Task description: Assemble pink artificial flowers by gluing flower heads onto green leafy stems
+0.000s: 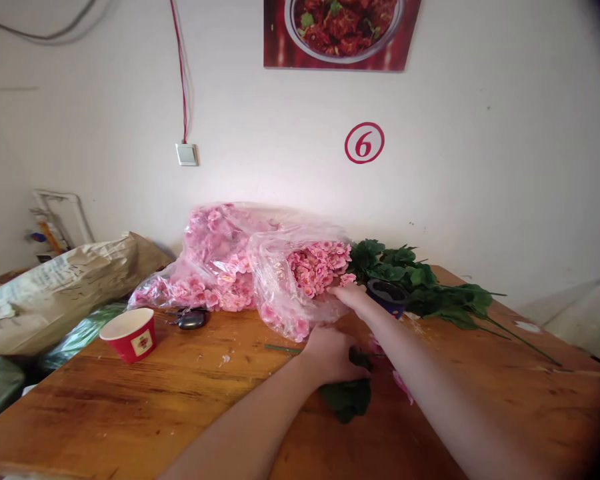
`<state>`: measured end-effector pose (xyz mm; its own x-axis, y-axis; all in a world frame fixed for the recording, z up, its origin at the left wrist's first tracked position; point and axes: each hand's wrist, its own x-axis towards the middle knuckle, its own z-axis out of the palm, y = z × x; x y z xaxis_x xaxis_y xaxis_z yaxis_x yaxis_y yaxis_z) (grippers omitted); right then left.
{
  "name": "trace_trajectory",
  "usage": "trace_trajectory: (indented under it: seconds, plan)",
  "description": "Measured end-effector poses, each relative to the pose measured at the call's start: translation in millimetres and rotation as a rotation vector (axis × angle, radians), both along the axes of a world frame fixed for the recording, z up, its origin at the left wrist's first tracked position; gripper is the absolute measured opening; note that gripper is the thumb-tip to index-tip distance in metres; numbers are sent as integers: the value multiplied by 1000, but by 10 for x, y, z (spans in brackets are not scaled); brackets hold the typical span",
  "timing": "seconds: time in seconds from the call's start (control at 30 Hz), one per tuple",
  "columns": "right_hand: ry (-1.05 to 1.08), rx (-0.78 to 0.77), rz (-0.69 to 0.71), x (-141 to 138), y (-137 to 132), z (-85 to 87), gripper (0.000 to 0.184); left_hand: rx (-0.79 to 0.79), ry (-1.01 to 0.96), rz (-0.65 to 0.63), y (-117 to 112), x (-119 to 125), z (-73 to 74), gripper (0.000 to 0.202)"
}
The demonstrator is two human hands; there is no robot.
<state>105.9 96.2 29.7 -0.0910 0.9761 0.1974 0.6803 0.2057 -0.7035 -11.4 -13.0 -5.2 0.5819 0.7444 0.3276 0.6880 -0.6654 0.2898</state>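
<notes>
My left hand (334, 355) is closed around a leafy green stem (347, 400), which looks artificial. Dark green leaves hang below the palm, and a thin bare stem end (283, 348) sticks out to the left. My right hand (351, 297) reaches across to the mouth of a clear plastic bag (275, 277) and touches the pink flower heads (320, 263) there. Its fingertips are partly hidden among the blossoms, so their grip is unclear. Loose pink petals or flowers (403, 387) lie on the table beneath my right forearm.
Another bag of pink flowers (215, 253) lies against the wall. Leafy green stems (430, 287) are piled behind a dark blue container (387, 297) at right. A red paper cup (130, 335) and black mouse-like object (191, 319) stand left on the wooden table (180, 407). Sacks (65, 287) sit beyond.
</notes>
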Motion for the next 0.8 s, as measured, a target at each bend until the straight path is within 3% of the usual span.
trace_trajectory:
  seconds: [0.17,0.3,0.47,0.63,0.8]
  plan:
    - [190,-49,-23,127,-68,-29,11,244,141,37,-9,5,68,53]
    - [337,-61,6,289,-352,33,22,344,166,-3,57,0,29,38]
    - [856,-129,220,590,-732,135,36,421,189,-30,56,-20,65,26]
    - [986,-211,330,869,-801,177,27,414,135,-111,15,-75,170,24]
    - [978,-243,409,918,-804,215,26,243,-97,-92,87,-100,144,36]
